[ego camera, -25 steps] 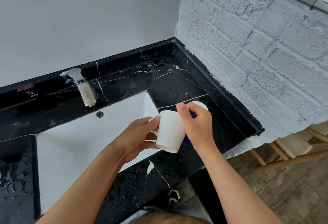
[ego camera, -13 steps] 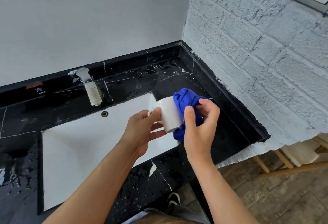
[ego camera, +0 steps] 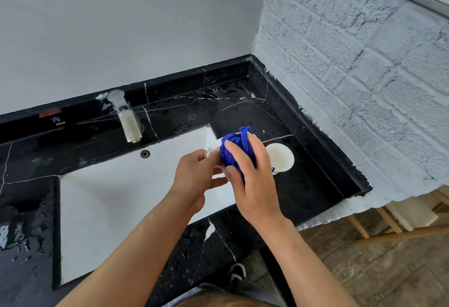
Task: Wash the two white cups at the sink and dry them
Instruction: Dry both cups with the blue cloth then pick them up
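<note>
My left hand [ego camera: 196,175] grips a white cup [ego camera: 217,146] by its handle over the right end of the white sink basin [ego camera: 109,199]. Most of that cup is hidden under a blue cloth [ego camera: 234,151], which my right hand [ego camera: 252,180] presses around it. A second white cup [ego camera: 279,158] stands on the black marble counter [ego camera: 311,185] just right of my right hand, its open mouth facing up.
A clear faucet [ego camera: 126,119] rises behind the basin, with an overflow hole [ego camera: 145,153] below it. A white brick wall [ego camera: 364,88] bounds the counter on the right. Water drops wet the counter's front edge. Wooden furniture legs [ego camera: 388,224] and my shoe [ego camera: 237,274] show on the floor.
My right hand picked up the blue cloth from the counter and wrapped it over the cup held in my left hand. The second cup on the counter came into view.
</note>
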